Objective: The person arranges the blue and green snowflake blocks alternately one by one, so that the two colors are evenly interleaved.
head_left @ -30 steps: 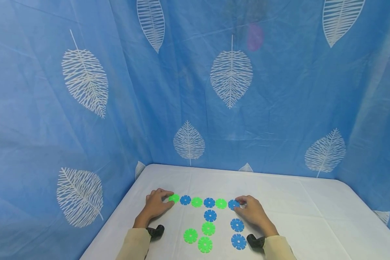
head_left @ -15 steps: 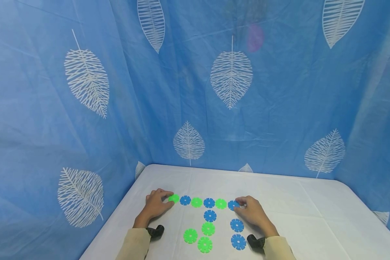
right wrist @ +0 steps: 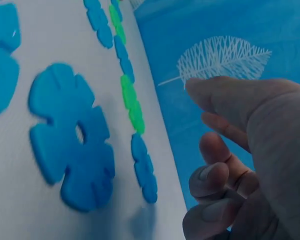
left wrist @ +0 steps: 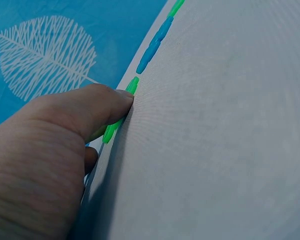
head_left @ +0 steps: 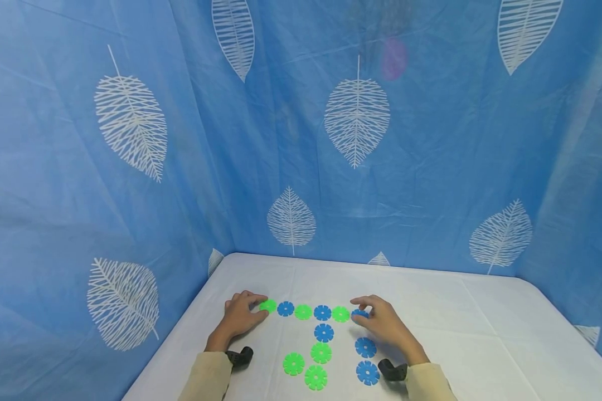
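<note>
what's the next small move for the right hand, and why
Probably bring the right hand to the first blue disc below the end disc. The right wrist view shows it holding nothing and apparently clear of that end disc; the row already alternates green and blue, nearly straight, while the first blue disc lies apart from row and column.

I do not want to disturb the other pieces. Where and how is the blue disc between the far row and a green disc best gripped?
Probably by its left and right rims, from above: the blue disc lies flat, another blue disc is close at its far edge, a green disc at its near edge, and both sides look free.
</note>
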The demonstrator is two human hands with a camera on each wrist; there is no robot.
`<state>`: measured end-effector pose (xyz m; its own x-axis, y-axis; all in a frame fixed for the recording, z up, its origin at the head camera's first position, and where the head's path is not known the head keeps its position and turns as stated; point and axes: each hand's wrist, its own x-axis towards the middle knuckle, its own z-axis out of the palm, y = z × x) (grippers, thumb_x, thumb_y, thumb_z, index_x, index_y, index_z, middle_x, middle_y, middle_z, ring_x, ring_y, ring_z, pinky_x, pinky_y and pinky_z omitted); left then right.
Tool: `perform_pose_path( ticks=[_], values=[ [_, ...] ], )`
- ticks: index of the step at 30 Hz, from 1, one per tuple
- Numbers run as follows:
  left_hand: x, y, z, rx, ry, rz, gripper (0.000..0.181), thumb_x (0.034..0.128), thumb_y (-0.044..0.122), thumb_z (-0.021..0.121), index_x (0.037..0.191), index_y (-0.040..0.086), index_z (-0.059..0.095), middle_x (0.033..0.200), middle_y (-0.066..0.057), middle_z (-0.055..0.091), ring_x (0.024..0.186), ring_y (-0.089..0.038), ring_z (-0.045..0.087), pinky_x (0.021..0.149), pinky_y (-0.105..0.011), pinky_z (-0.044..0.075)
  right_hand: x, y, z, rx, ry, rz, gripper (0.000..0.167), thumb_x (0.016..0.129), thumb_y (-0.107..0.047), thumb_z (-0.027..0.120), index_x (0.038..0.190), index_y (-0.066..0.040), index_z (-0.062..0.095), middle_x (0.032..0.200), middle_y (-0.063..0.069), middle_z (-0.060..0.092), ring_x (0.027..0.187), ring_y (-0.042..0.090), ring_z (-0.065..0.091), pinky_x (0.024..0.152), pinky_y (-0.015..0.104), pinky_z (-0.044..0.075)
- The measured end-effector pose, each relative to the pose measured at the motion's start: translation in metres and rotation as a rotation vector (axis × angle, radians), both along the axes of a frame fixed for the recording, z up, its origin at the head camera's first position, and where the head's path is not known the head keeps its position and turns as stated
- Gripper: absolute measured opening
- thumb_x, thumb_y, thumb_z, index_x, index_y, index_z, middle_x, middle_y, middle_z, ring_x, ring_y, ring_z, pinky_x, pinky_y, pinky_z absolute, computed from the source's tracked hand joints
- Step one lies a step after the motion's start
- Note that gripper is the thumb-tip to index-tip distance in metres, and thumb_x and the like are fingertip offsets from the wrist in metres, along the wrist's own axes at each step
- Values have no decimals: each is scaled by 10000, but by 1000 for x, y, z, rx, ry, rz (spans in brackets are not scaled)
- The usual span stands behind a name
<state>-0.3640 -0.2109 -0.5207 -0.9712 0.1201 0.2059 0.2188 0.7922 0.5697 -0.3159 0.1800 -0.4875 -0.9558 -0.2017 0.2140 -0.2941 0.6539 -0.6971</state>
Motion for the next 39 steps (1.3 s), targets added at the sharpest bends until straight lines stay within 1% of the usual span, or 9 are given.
perform_pose_path(
  ticks=[7,10,15,20,27,29,33,37,39],
  values=[
    [0,1,0,-6,-2,0,366,838,345,769,1197,285,728,1130,27,633,1120,-211,506,918,-445,289,6,-10,10,-75,-46,110,389,902,-278,751,1257,-135,684,1067,96,646,650,103,480,587,244,440],
    [0,1,0,-6,-3,-2,365,837,346,770,1195,285,728,1130,27,635,1122,-214,508,916,-444,288,8,-14,11,-77,-71,168,406,908,-314,744,1265,-134,676,1084,118,647,668,95,481,592,250,441],
    [1,0,0,0,-2,-8,364,836,346,772,1192,284,729,1128,26,636,1119,-216,508,910,-445,289,11,-20,12,-70,-95,285,433,928,-318,721,1302,-112,651,1108,135,636,640,63,474,579,264,452],
    [1,0,1,3,0,-9,366,837,349,771,1194,282,728,1127,26,636,1120,-217,507,923,-456,288,13,-26,11,-69,-124,360,425,929,-279,723,1308,-102,647,1075,112,630,619,50,473,571,261,456],
    [0,-1,0,-1,4,-9,364,838,354,771,1194,289,727,1130,31,638,1115,-210,510,927,-453,290,16,-36,7,-71,-177,473,410,903,-259,753,1283,-131,667,1066,115,642,570,28,427,574,243,443],
    [0,-1,-1,-1,9,-10,361,838,352,771,1191,289,727,1125,33,639,1109,-208,512,922,-451,291,17,-39,5,-72,-195,491,412,897,-258,761,1279,-135,671,1072,111,646,572,30,437,578,247,446],
    [-1,-1,-1,0,8,-10,360,838,347,772,1191,288,728,1119,38,638,1105,-204,513,918,-444,289,18,-42,2,-64,-204,497,414,886,-247,771,1274,-138,675,1064,95,652,572,35,449,579,246,445],
    [0,-1,-1,-7,7,-9,361,836,351,773,1189,292,728,1119,40,638,1107,-203,512,911,-442,291,18,-45,-1,-40,-192,497,411,880,-244,778,1267,-145,680,1038,60,661,601,33,476,592,244,448],
    [0,-1,0,-10,8,-9,359,837,353,771,1189,293,728,1119,40,638,1106,-202,511,906,-441,292,18,-46,-2,-17,-183,494,411,873,-263,784,1258,-159,685,1022,27,665,652,33,505,618,247,455]
  ],
)
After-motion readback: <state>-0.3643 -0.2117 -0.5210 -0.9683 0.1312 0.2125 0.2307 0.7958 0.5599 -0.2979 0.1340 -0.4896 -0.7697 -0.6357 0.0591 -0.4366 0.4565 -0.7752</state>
